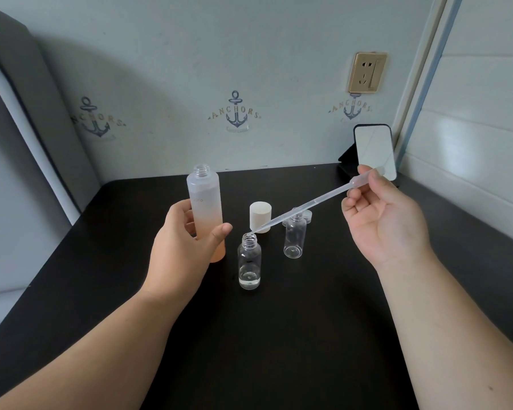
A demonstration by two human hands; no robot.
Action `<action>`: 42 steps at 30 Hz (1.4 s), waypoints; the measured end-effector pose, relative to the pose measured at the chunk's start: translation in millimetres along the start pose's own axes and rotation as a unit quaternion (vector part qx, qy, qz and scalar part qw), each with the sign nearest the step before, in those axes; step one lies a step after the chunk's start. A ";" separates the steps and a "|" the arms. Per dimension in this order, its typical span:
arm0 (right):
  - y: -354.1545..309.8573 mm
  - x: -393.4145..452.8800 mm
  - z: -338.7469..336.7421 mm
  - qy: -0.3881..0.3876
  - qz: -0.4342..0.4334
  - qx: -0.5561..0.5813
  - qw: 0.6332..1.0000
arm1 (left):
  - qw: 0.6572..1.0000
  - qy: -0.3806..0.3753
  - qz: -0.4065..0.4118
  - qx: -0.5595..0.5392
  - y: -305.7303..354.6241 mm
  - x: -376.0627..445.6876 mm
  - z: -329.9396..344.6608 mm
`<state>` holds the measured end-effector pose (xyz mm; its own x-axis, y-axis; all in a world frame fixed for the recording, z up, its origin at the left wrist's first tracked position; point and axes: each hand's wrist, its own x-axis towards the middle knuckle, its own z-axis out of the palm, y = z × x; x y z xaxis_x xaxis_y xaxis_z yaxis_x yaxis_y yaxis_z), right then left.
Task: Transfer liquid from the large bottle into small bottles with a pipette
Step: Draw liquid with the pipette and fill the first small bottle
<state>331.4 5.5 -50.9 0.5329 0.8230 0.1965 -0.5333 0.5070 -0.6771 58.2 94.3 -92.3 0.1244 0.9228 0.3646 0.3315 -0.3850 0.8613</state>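
The right hand (382,214) pinches the pipette (305,204) bulb, tip at the near small bottle's (249,261) mouth; the left hand (184,241) grips the large bottle (206,202). A slanted tip could drip onto the worktop (308,335).

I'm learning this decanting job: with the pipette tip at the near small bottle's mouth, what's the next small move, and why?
Probably squeeze the bulb gently. The right hand holds the pipette slanted, its tip at the open neck of the near small bottle, which holds only a shallow layer of liquid. The left hand steadies the large bottle.
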 end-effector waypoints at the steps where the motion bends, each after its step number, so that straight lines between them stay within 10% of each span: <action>1: 0.3 0.1 0.1 -0.002 0.000 -0.002 1.000 | 1.000 -0.003 0.001 -0.005 0.2 -1.0 -1.0; 13: 0.8 2.5 -2.9 -0.024 -0.014 -0.015 1.000 | 0.980 0.121 0.156 -0.032 21.4 -24.2 -18.9; 26: 1.0 2.0 -1.3 -0.023 -0.025 -0.019 0.999 | 0.960 -0.222 0.138 0.102 24.1 -29.6 -4.1; 42: -2.5 0.2 -2.4 -0.029 -0.037 -0.045 0.998 | 0.955 -0.213 0.180 0.099 21.5 -30.7 -1.5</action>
<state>334.5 3.7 -50.9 0.5279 0.7992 0.2875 -0.4320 0.5441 -0.7192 60.2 57.7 -84.5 0.6188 0.6694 0.4112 0.3608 -0.7071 0.6081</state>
